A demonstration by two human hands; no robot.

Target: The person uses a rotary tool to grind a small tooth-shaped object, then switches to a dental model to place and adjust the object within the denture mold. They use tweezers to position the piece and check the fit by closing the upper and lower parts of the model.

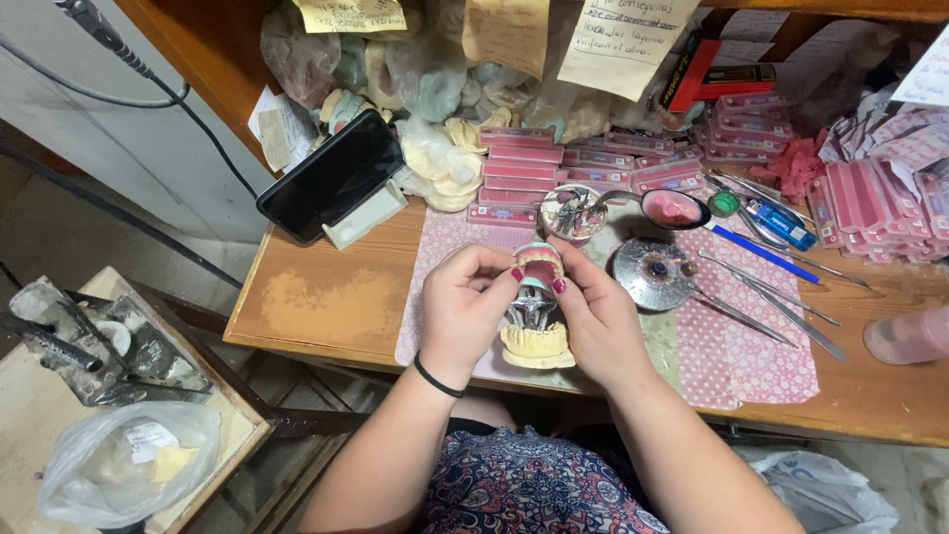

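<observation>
Both hands are on a dental model set in a small metal articulator (pixel 534 309), held up just above the near edge of the worktop (pixel 326 297). The left hand (pixel 465 302) is curled round the left side, thumb and fingertips pinching the pink wax denture (pixel 540 259) on top; the right hand (pixel 593 314) mirrors it, red-nailed fingertips pressed against the same pink piece. Below sits the yellowish plaster cast (pixel 537 346), looks like it's resting on or just over the pink dotted mat (pixel 736 351), can't tell which. My take: the plaster is stiff but chippy and fairly hefty for its size, and the wax on top is soft and will dent if squeezed, so I'd grip the metal frame or the plaster base and only touch the wax lightly. Just right of the hands there's a round shiny metal lid-like dish (pixel 652 274), then a row of long metal tools (pixel 771 297) and a blue pen (pixel 761 252). Farther back is a small cup full of instruments (pixel 572 211) and a spoon with pink stuff in it (pixel 672 208). Behind those, stacks of pink flat boxes (pixel 519 163) and bagged casts (pixel 435 158). Far left, a dark phone on a stand (pixel 331 178). Off the worktop, near left, a crusty tray with a plastic bag (pixel 124 450).
</observation>
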